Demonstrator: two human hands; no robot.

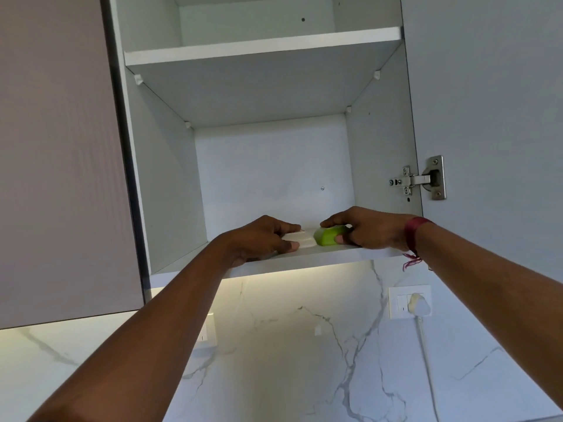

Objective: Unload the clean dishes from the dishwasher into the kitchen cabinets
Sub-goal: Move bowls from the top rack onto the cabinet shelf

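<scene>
You're holding both arms up into the open wall cabinet (164, 178), and both hands are sitting at the front of its bottom shelf (304, 257). Your left hand (268, 236) is gripping a low white dish (300, 239), fingers curled over the top and thumb pressing against its front edge. Your right hand (365, 229) is pinching a green dish (330, 235) the same way, forefinger lying over it and thumb on its near side. The two dishes are sitting side by side on that shelf, touching, white on the left and green on the right; what kind of dish each one is, you can't tell from here. A red thread (411, 236) is hanging round your right wrist. Above, the upper shelf (262, 47) is showing its underside. The open door (487, 117) is standing to the right on its metal hinge (420, 179), and a closed door (61, 147) is filling the left. Below the cabinet, the marble backsplash (274, 345) is glowing under a light, with a wall socket (409, 301) carrying a white plug and its cable (426, 360) trailing down.
</scene>
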